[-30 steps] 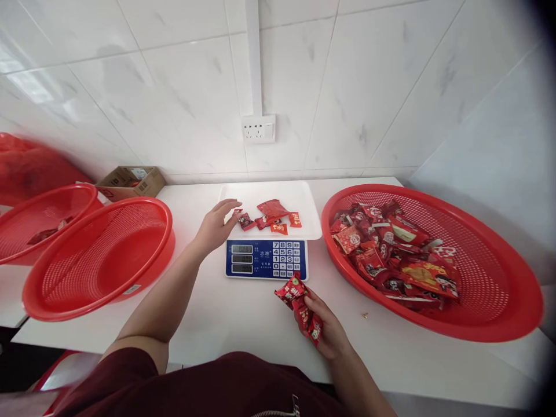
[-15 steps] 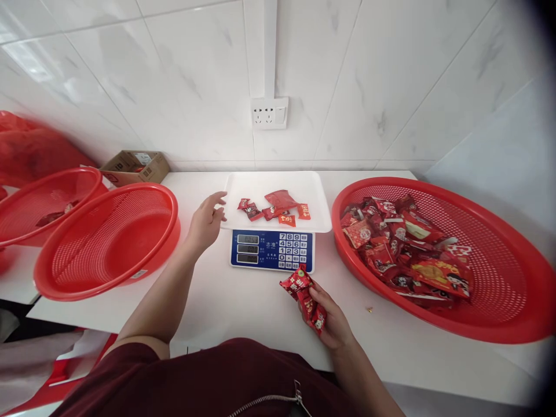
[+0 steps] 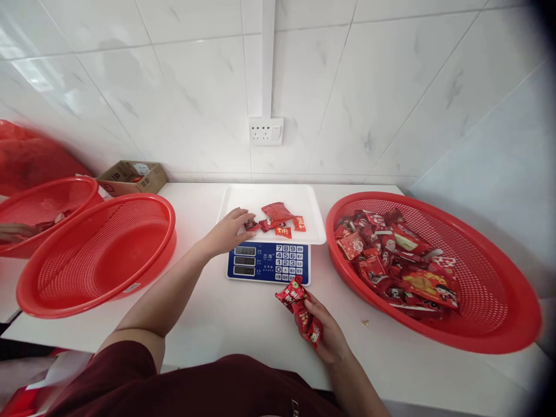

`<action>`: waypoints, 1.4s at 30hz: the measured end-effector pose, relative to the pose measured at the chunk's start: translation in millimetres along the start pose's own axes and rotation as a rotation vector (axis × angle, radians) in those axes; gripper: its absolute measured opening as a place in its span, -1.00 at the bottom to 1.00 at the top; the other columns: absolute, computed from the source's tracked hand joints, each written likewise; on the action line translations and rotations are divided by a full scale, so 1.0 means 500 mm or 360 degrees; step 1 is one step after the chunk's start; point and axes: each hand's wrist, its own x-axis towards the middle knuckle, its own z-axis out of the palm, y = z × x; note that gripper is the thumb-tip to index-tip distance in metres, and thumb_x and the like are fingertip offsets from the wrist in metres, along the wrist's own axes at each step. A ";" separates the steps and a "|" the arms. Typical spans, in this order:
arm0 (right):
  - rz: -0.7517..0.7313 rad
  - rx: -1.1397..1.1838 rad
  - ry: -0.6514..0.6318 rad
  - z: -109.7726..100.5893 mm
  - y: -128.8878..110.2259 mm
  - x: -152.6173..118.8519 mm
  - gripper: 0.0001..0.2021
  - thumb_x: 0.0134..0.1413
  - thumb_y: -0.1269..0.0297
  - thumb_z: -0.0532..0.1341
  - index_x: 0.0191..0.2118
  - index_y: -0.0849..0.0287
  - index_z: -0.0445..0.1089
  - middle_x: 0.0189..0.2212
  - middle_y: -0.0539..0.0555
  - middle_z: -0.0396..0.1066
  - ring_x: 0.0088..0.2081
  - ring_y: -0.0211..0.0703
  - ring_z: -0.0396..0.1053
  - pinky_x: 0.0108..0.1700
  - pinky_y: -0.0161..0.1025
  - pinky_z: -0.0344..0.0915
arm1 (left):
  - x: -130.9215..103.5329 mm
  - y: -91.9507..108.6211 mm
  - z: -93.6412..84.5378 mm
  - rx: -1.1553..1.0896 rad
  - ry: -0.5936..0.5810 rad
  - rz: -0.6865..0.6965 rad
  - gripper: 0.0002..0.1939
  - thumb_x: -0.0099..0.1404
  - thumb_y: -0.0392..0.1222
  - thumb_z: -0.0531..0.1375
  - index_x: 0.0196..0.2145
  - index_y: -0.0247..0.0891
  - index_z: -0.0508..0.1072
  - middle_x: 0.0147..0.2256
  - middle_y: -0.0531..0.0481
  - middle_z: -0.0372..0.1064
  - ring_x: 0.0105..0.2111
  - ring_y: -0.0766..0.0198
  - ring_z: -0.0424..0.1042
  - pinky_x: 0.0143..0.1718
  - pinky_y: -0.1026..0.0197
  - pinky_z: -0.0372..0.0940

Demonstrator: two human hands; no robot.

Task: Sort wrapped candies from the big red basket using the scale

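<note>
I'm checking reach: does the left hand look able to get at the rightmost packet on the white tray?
Probably yes: the left hand is at the white tray, and only low-lying packets sit between it and the rightmost packet.

The scale (image 3: 266, 275) is blue with white keys (image 3: 289, 263) and a white tray (image 3: 308, 200). Right of it, packets (image 3: 430, 285) are red with gold and white prints, their basket (image 3: 490, 307) plain red; behind it, white tiles (image 3: 195, 98) show grey veining.
</note>
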 end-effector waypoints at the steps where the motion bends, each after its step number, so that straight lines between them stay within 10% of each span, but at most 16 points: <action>1: 0.0002 0.0001 -0.0004 0.000 0.000 0.001 -0.66 -0.15 0.27 0.33 -0.16 0.14 0.44 -0.28 0.06 0.49 -0.25 -0.14 0.42 -0.17 -0.23 0.31 | 0.005 0.001 0.002 0.0016 -0.0007 -0.0004 -0.57 0.24 -0.04 0.06 0.05 -0.19 0.26 0.09 -0.15 0.15 0.09 0.05 0.15 0.06 0.01 0.14; 11: 0.0023 0.0039 -0.0009 0.000 -0.001 -0.001 -0.63 -0.17 0.27 0.35 -0.14 0.16 0.43 -0.24 0.08 0.49 -0.20 -0.15 0.42 -0.18 -0.31 0.30 | 0.033 0.011 -0.010 0.0131 0.0227 -0.0090 -0.78 0.18 -0.32 0.01 -0.25 -0.22 0.38 -0.24 -0.10 0.39 -0.20 0.10 0.34 -0.17 0.08 0.28; 19: 0.0034 0.0060 -0.0069 0.001 0.000 0.000 -0.67 -0.13 0.27 0.33 -0.14 0.14 0.44 -0.32 0.03 0.50 -0.31 -0.22 0.42 -0.28 -0.34 0.31 | -0.131 -0.069 -0.179 0.0852 0.1004 -0.0747 -0.83 0.21 -0.22 0.02 -0.22 -0.17 0.30 -0.25 -0.06 0.34 -0.20 0.06 0.30 -0.16 0.01 0.27; 23: 0.0062 0.0047 -0.0114 0.004 0.002 0.002 -0.66 -0.12 0.27 0.33 -0.14 0.14 0.44 -0.31 0.05 0.50 -0.29 -0.21 0.42 -0.24 -0.33 0.30 | -0.205 -0.110 -0.206 0.1079 0.0531 -0.1195 -0.76 0.22 -0.12 -0.01 -0.20 -0.23 0.31 -0.23 -0.15 0.38 -0.14 -0.06 0.31 -0.11 -0.18 0.20; 26: 0.0064 0.0019 -0.0126 0.006 0.002 0.002 -0.65 -0.12 0.26 0.32 -0.13 0.15 0.44 -0.26 0.07 0.49 -0.27 -0.20 0.42 -0.19 -0.31 0.28 | -0.196 -0.109 -0.176 0.0967 0.0357 -0.1052 -0.64 0.26 -0.07 -0.07 -0.12 -0.35 0.32 -0.15 -0.28 0.37 -0.01 -0.11 0.24 0.01 -0.25 0.04; 32: 0.0032 0.0003 -0.0163 0.005 0.006 0.003 -0.64 -0.11 0.26 0.32 -0.11 0.16 0.43 -0.22 0.09 0.49 -0.18 -0.18 0.41 -0.10 -0.31 0.25 | -0.047 -0.005 -0.065 0.0251 0.0347 -0.0299 -0.63 0.27 -0.02 -0.01 -0.04 -0.23 0.31 0.02 -0.13 0.27 0.08 0.11 0.19 0.03 0.10 0.16; 36: -0.0016 0.0004 -0.0076 0.000 0.011 0.005 -0.64 -0.16 0.26 0.34 -0.14 0.15 0.44 -0.25 0.06 0.50 -0.20 -0.17 0.42 -0.10 -0.27 0.26 | 0.066 0.062 -0.013 -0.0055 -0.0198 0.0360 -0.51 0.21 -0.20 0.05 0.12 -0.16 0.16 0.16 -0.08 0.07 0.19 0.17 0.00 0.14 0.11 0.04; 42: -0.0021 -0.0044 -0.0078 0.007 0.010 0.004 -0.63 -0.16 0.23 0.34 -0.13 0.15 0.43 -0.28 0.08 0.49 -0.24 -0.10 0.43 -0.20 -0.20 0.33 | 0.146 0.072 0.007 0.0125 -0.0616 0.0359 -0.29 0.06 -0.33 0.10 0.18 -0.12 0.05 0.22 -0.12 -0.07 0.18 0.02 0.00 0.09 0.03 0.08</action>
